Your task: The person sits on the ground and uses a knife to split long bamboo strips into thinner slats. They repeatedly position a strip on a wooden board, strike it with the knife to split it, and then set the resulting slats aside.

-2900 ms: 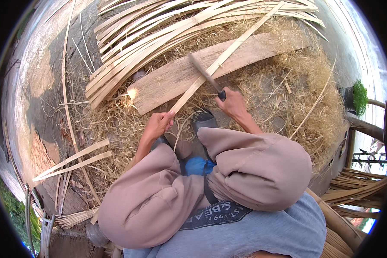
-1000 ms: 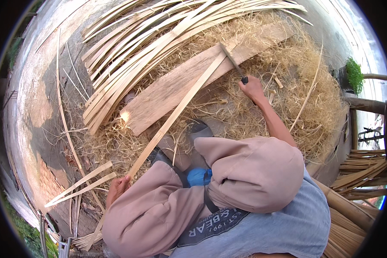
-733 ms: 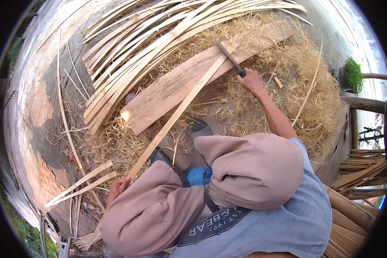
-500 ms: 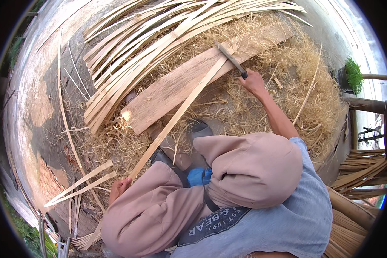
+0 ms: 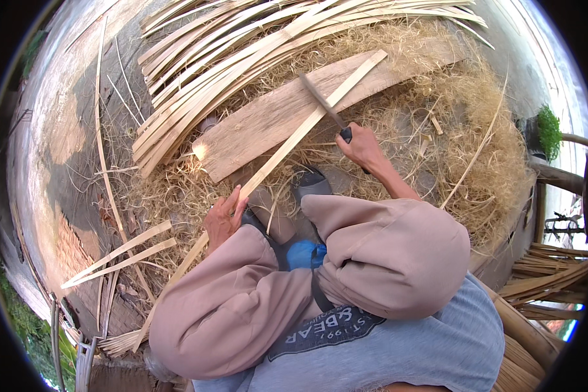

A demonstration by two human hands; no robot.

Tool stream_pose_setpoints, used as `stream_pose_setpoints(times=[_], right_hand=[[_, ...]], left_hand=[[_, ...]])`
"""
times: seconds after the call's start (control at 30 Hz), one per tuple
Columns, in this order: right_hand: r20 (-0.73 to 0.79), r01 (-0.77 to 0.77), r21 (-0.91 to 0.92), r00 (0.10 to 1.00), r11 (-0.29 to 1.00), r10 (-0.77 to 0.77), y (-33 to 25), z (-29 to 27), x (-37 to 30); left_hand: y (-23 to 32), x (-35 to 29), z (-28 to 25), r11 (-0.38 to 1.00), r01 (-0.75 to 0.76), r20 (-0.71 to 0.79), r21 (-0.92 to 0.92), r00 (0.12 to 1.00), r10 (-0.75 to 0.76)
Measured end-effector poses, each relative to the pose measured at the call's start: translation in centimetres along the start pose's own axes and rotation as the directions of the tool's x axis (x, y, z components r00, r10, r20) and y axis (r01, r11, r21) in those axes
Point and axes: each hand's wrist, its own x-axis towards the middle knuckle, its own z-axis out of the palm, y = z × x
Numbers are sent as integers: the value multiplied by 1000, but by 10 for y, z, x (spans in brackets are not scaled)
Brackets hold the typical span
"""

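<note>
- Right hand (image 5: pixel 361 147): fingers closed round the black handle of a straight, grey-bladed knife (image 5: pixel 325 102); blade points up and left.
- Left hand (image 5: pixel 222 217): beside the left knee, fingers partly extended against a long, flat, pale wooden strip (image 5: pixel 282 153); cannot tell from this angle whether they grip it.
- Strip runs diagonally from the left hand, under the crossing blade, its far end over a broad, brown, flat wooden board (image 5: pixel 261 134).
- Beyond the board: heap of long, pale, flat strips (image 5: pixel 206 85).
- Curly, straw-coloured shavings (image 5: pixel 467 157) around the board, thickest at right.
- Two short, pale strips (image 5: pixel 121 258) at left, forming a V.
</note>
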Motion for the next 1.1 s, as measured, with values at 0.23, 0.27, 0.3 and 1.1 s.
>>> stream_pose_setpoints(times=[0.23, 0.27, 0.3, 1.1], right_hand=[[100, 269, -196, 962, 943, -254, -21, 24, -66], [11, 227, -218, 973, 949, -230, 2, 7, -42], [4, 173, -242, 984, 955, -177, 14, -7, -22], [-258, -41, 9, 965, 999, 42, 52, -57, 39]], left_hand=[[29, 35, 3, 979, 59, 108, -196, 993, -39], [25, 32, 9, 968, 71, 113, -240, 993, -45], [23, 33, 11, 956, 81, 108, -283, 993, -52], [-26, -17, -18, 951, 172, 224, -258, 968, -115]])
